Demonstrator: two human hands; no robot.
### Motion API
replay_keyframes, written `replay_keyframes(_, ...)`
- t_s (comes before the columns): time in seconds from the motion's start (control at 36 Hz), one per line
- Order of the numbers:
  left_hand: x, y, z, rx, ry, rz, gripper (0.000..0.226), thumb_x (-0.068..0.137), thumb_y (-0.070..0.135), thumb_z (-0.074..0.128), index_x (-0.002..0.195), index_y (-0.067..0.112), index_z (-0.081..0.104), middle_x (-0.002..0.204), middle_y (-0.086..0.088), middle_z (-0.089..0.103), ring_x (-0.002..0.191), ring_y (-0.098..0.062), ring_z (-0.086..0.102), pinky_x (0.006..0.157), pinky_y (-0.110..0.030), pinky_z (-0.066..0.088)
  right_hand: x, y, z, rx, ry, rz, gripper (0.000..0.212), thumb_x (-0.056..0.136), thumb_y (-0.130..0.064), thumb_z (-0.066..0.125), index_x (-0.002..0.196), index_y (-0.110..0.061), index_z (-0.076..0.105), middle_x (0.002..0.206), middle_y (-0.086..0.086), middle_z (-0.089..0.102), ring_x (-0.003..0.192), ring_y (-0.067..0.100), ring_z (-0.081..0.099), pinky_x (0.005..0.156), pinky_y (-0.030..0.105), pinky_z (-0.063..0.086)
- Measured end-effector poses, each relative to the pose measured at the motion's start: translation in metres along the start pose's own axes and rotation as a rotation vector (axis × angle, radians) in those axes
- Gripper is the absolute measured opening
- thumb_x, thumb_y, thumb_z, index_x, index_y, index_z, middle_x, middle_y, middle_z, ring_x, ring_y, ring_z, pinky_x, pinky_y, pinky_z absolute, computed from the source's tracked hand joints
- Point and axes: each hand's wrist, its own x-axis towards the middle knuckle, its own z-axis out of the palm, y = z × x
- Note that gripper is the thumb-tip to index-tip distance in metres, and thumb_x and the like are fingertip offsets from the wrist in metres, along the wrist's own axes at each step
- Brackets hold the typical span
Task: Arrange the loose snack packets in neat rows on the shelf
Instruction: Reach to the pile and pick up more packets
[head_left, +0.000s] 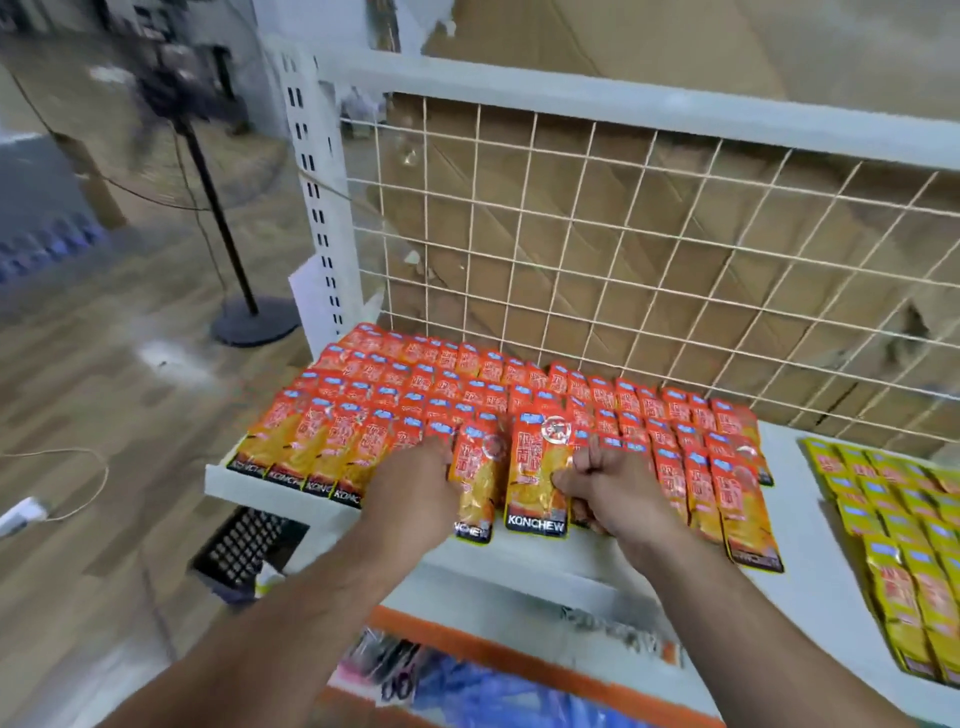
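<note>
Several overlapping rows of orange snack packets (457, 384) labelled KONCHEW cover the white shelf (519, 564). At the front middle, one orange packet (535, 475) lies on top of the rows, and my right hand (605, 491) pinches its right edge with curled fingers. Just left of it, another front packet (475, 486) is under the fingers of my left hand (410, 488), which lies over its left side; whether those fingers grip it or only press is hidden.
Yellow snack packets (898, 540) lie in rows at the right end of the shelf. A wire grid back panel (623, 249) with cardboard behind closes the rear. A fan stand (249, 317) stands on the wooden floor at left. A lower shelf holds coloured packs (467, 691).
</note>
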Motion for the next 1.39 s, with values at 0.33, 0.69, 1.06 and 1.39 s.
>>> replay_keyframes(0.33, -0.004, -0.002, -0.011, 0.039, -0.034, 0.035, 0.04, 0.091, 0.031, 0.065, 0.126, 0.016, 0.051, 0.07, 0.007, 0.05, 0.066, -0.014, 0.049, 0.059, -0.027, 0.036, -0.008, -0.001, 0.011, -0.022, 0.04, 0.056, 0.032, 0.086, 0.002, 0.069, 0.071, -0.013, 0.045, 0.056, 0.004, 0.043, 0.047, 0.017, 0.039, 0.039, 0.015, 0.03)
replay_keyframes(0.69, -0.014, -0.01, -0.007, 0.086, 0.162, 0.204, 0.035, 0.089, 0.033, 0.061, 0.122, 0.021, 0.062, 0.115, 0.002, 0.06, 0.108, -0.022, 0.05, 0.091, -0.039, 0.042, 0.003, 0.004, 0.041, -0.248, 0.04, 0.099, 0.027, 0.089, -0.008, 0.07, 0.066, -0.012, 0.056, 0.053, 0.002, 0.051, 0.043, 0.013, 0.043, 0.042, 0.02, 0.033)
replay_keyframes(1.06, -0.017, -0.017, -0.001, 0.108, 0.198, 0.247, 0.046, 0.081, 0.046, 0.056, 0.122, 0.028, 0.065, 0.122, 0.009, 0.063, 0.113, -0.019, 0.051, 0.096, -0.041, 0.039, 0.005, 0.007, 0.054, -0.797, 0.128, -0.03, 0.022, 0.087, -0.033, 0.066, 0.08, -0.013, 0.073, 0.069, 0.0, 0.066, 0.067, 0.02, 0.063, 0.057, 0.025, 0.04)
replay_keyframes(1.39, -0.024, -0.011, 0.014, 0.06, 0.228, 0.337, 0.045, 0.08, 0.049, 0.049, 0.112, 0.025, 0.07, 0.111, 0.009, 0.065, 0.105, -0.019, 0.054, 0.09, -0.04, 0.046, -0.011, -0.001, 0.05, -0.815, 0.182, -0.055, 0.019, 0.082, -0.034, 0.064, 0.076, -0.022, 0.05, 0.077, -0.001, 0.063, 0.082, 0.027, 0.065, 0.059, 0.029, 0.04)
